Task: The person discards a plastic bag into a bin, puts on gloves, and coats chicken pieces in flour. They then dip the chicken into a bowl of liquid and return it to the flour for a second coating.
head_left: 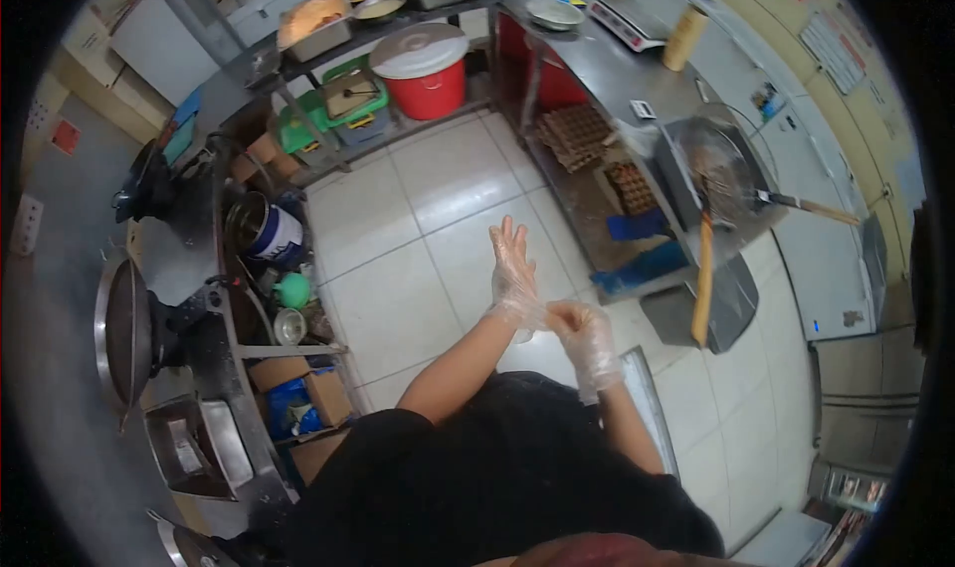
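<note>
The left hand (513, 269) reaches out over the white tiled floor (383, 298), its grip spread, with the fingers extended and slightly apart. It wears a clear, thin plastic glove (516, 304), which covers the fingers and palm down to the wrist. The right hand (589, 340), in a matching transparent glove (600, 364) with a loose cuff, is beside that wrist; its grip is closed, pinching the film of the left glove's cuff between thumb and fingers and drawing it out sideways.

To the right of both hands stands a long grey metal bench (619, 78). On it are a white flat-topped scale (627, 22), an upright cream-coloured cylindrical container (684, 38) near it, and a rectangular metal basin (677, 197) with a long wooden handle (703, 279) sticking out over its edge. Brown egg trays (574, 134) lie on the shelf underneath. Ahead, a round red plastic bucket (430, 92) with a whitish lid (419, 50) sits on a low shelf. At far left is a wide, round dark pan (124, 333).
</note>
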`<state>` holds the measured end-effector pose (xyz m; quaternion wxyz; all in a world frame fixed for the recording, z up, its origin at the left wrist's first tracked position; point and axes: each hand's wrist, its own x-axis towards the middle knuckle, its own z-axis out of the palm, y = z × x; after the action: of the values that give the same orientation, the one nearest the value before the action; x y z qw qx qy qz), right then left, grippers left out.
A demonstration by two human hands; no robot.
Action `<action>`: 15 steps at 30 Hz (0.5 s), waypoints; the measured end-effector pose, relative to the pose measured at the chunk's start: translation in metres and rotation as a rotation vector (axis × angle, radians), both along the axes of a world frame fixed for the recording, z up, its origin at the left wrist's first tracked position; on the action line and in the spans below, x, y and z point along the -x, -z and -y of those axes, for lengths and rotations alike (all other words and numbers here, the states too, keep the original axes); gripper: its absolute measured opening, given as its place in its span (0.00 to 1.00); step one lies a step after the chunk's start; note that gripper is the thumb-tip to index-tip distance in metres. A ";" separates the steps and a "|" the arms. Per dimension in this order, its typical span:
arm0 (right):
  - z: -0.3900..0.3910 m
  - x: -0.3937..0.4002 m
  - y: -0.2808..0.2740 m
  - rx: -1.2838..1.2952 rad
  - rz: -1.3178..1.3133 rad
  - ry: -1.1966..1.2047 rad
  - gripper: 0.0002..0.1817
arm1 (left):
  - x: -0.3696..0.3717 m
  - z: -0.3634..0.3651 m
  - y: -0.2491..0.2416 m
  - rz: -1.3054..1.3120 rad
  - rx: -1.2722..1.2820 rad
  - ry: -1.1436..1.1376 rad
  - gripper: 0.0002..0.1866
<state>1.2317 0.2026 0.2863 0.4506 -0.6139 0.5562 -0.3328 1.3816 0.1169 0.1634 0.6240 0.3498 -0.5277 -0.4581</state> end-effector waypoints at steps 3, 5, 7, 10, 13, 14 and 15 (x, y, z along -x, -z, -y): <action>0.050 -0.031 -0.004 -0.194 0.136 0.041 0.08 | -0.062 0.040 -0.088 -0.632 -0.637 -0.158 0.48; 0.086 -0.039 0.001 -0.214 0.227 0.068 0.09 | -0.090 0.058 -0.088 -0.587 -0.579 -0.163 0.44; 0.126 -0.050 0.006 -0.225 0.346 0.158 0.12 | -0.113 0.086 -0.080 -0.516 -0.608 -0.090 0.39; 0.199 -0.059 0.025 -0.305 0.710 0.293 0.11 | -0.137 0.127 -0.085 -0.256 -0.577 0.094 0.28; 0.273 -0.090 0.036 -0.306 0.943 0.358 0.19 | -0.158 0.170 -0.111 0.074 -0.450 0.251 0.22; 0.298 -0.102 0.031 -0.240 1.025 0.469 0.23 | -0.163 0.187 -0.121 0.218 -0.382 0.326 0.21; 0.325 -0.108 0.040 -0.247 1.091 0.427 0.35 | -0.168 0.202 -0.128 0.296 -0.393 0.326 0.25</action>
<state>1.3396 -0.1221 0.2467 0.6625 -0.1721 0.3901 -0.6159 1.5496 -0.0847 0.2916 0.3787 0.4374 -0.5635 -0.5897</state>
